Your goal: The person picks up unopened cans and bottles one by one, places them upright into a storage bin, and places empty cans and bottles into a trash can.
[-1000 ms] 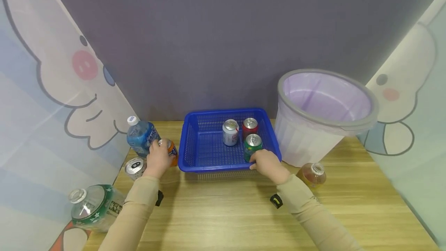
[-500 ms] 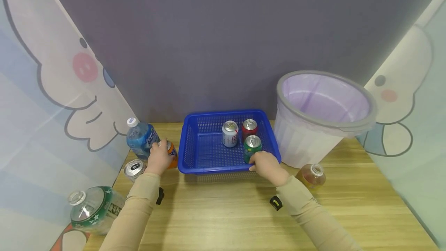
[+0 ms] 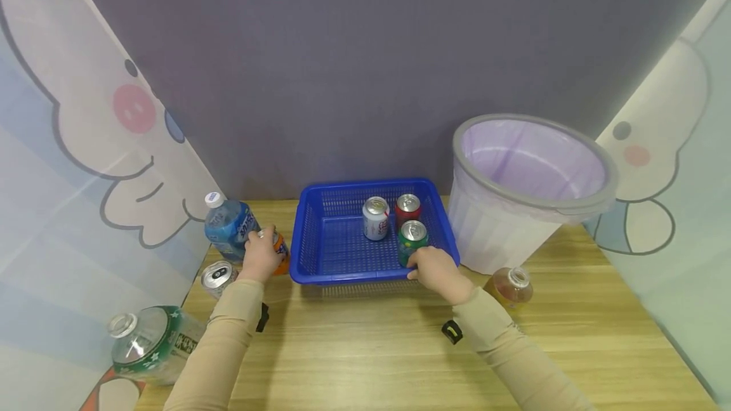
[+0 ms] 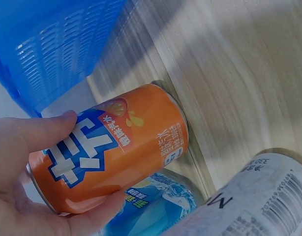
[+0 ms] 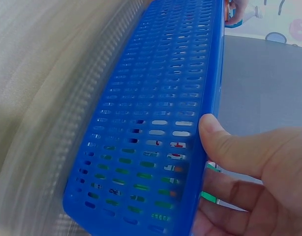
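An orange soda can [image 4: 136,132] stands on the wooden table left of the blue basket [image 3: 337,276]. My left hand [image 3: 261,257] grips its top end, thumb on one side and fingers on the other. Over the basket's front rim, toward the right, curls my right hand [image 3: 440,271]. Its thumb [image 5: 215,132] presses the outer side of the rim, while the fingers reach inside, close to a green can [image 3: 412,243]. Also upright in the basket are a silver-white can [image 3: 375,219] and a red can [image 3: 408,209].
Beside the left hand stand a blue-labelled bottle [image 3: 231,227] and a white can [image 3: 219,276]. A large green-labelled bottle [image 3: 154,344] is nearer the left edge. To the right are a lined trash bin [image 3: 491,233] and an amber bottle [image 3: 509,288].
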`<move>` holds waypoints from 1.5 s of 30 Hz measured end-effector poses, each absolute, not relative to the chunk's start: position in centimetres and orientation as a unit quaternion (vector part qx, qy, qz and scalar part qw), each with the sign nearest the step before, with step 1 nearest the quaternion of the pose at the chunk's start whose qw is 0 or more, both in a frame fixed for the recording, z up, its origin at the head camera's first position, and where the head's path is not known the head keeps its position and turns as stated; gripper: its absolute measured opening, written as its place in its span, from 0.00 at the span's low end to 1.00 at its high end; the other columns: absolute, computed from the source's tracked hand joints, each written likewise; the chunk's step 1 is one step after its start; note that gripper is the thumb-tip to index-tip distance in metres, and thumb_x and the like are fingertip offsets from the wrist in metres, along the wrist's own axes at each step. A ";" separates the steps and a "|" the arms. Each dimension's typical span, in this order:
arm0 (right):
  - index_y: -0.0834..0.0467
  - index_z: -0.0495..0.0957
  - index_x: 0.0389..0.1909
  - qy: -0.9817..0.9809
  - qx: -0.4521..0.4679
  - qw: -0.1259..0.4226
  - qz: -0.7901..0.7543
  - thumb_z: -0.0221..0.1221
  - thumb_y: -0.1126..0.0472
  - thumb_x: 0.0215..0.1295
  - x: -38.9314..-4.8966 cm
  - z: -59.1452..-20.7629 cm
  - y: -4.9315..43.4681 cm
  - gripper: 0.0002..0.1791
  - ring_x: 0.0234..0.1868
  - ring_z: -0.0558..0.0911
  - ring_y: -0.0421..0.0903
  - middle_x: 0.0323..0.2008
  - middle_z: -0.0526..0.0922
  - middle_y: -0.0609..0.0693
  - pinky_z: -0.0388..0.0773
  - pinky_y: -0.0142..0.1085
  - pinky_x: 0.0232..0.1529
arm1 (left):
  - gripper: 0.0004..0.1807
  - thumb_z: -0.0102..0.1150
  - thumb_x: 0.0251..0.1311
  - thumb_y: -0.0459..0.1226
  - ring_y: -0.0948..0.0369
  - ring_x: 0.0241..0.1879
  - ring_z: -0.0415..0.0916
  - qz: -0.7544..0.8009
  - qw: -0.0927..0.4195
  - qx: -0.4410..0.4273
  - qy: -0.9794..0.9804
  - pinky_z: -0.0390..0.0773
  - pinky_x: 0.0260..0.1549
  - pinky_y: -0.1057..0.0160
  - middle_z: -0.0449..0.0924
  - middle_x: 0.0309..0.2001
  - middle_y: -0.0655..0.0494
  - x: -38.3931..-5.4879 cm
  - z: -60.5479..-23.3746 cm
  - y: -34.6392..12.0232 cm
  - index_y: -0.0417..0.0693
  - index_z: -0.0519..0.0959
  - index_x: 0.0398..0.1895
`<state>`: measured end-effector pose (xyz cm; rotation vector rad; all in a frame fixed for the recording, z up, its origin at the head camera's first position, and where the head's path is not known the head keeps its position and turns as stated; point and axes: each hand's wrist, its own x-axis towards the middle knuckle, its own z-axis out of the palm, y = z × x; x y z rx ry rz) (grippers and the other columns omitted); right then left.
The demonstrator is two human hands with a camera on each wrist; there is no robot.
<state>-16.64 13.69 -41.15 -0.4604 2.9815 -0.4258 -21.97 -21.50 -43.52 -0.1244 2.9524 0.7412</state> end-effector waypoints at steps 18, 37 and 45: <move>0.57 0.86 0.33 0.976 -0.153 0.059 -0.144 0.69 0.57 0.51 -16.9 -40.7 13.5 0.10 0.39 0.84 0.52 0.36 0.86 0.51 0.80 0.45 0.40 | 0.35 0.66 0.49 0.34 0.31 0.46 0.70 0.226 0.014 -0.039 0.973 0.75 0.41 0.36 0.64 0.48 0.25 -21.8 -43.3 -22.6 0.37 0.63 0.62; 0.56 0.86 0.32 0.977 -0.145 0.067 -0.143 0.69 0.56 0.51 -17.0 -41.0 14.0 0.09 0.40 0.84 0.52 0.34 0.87 0.50 0.80 0.45 0.40 | 0.35 0.69 0.47 0.35 0.30 0.43 0.73 0.203 -0.021 -0.024 0.979 0.76 0.39 0.36 0.67 0.48 0.24 -21.4 -41.3 -22.4 0.36 0.67 0.59; 0.56 0.86 0.33 0.975 -0.145 0.074 -0.148 0.68 0.56 0.51 -17.0 -41.0 14.0 0.09 0.40 0.84 0.52 0.35 0.87 0.50 0.80 0.45 0.42 | 0.35 0.68 0.48 0.36 0.30 0.44 0.72 0.202 -0.030 -0.014 0.979 0.76 0.38 0.35 0.67 0.49 0.23 -20.8 -40.2 -22.1 0.35 0.67 0.61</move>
